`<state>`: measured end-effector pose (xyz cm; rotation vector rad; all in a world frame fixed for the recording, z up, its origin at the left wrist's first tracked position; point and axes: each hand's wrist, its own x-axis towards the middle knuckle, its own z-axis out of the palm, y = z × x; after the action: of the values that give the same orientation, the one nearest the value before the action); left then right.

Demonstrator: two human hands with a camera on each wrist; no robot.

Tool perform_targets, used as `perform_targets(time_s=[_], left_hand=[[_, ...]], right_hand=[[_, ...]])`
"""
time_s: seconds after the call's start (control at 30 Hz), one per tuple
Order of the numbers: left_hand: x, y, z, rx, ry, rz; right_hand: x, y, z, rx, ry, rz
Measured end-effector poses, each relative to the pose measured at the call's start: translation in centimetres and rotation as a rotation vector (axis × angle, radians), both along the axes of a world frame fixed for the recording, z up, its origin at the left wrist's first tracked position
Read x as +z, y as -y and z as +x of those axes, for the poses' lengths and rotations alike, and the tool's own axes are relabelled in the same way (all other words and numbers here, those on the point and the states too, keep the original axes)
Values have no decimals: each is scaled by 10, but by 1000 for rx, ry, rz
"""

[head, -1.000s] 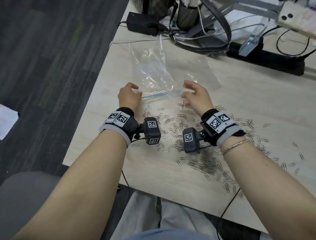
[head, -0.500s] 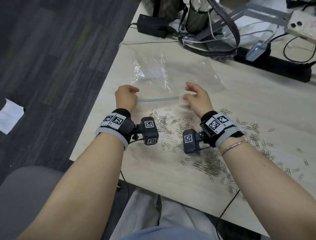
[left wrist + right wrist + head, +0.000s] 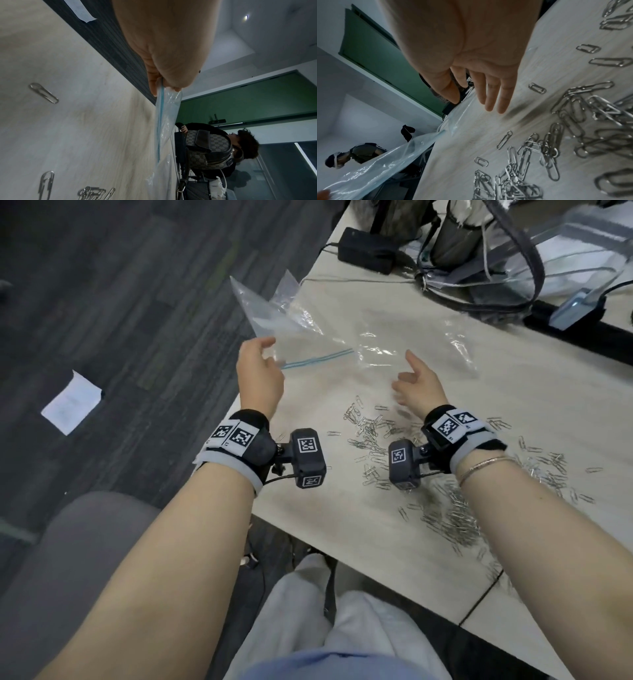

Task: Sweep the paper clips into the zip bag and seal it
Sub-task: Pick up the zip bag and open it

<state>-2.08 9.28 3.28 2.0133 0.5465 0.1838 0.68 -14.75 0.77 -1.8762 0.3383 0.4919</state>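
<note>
A clear zip bag point(image 3: 308, 337) with a blue zip strip point(image 3: 318, 359) hangs partly lifted over the table's left edge. My left hand point(image 3: 260, 371) pinches its zip end between thumb and fingers, which shows plainly in the left wrist view point(image 3: 164, 86). My right hand point(image 3: 416, 381) hovers to the right of the bag, fingers straight and spread, holding nothing point(image 3: 489, 92). Several silver paper clips point(image 3: 376, 436) lie scattered on the light wood table point(image 3: 342, 525) near both wrists, with a denser pile point(image 3: 455, 518) under my right forearm.
At the table's far side stand a black power adapter point(image 3: 366, 251), a patterned bag with straps point(image 3: 479, 258) and a black power strip point(image 3: 582, 330). The table's left edge drops to dark carpet with a white paper slip point(image 3: 70, 404). A person sits beyond the table point(image 3: 240, 146).
My left hand has lifted the zip end of the bag off the table and drawn it left past the edge. My right hand has let go and pulled back, fingers spread.
</note>
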Motion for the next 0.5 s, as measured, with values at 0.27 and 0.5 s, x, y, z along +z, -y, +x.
perform_targets(time_s=[0.27,0.5], left_hand=[[17,0,-26,-62,117,52],[28,24,-64,-170,188,-53]], right_hand=[[22,-15,-35,-41,196,3],[40,-12,-94,-17,337,37]])
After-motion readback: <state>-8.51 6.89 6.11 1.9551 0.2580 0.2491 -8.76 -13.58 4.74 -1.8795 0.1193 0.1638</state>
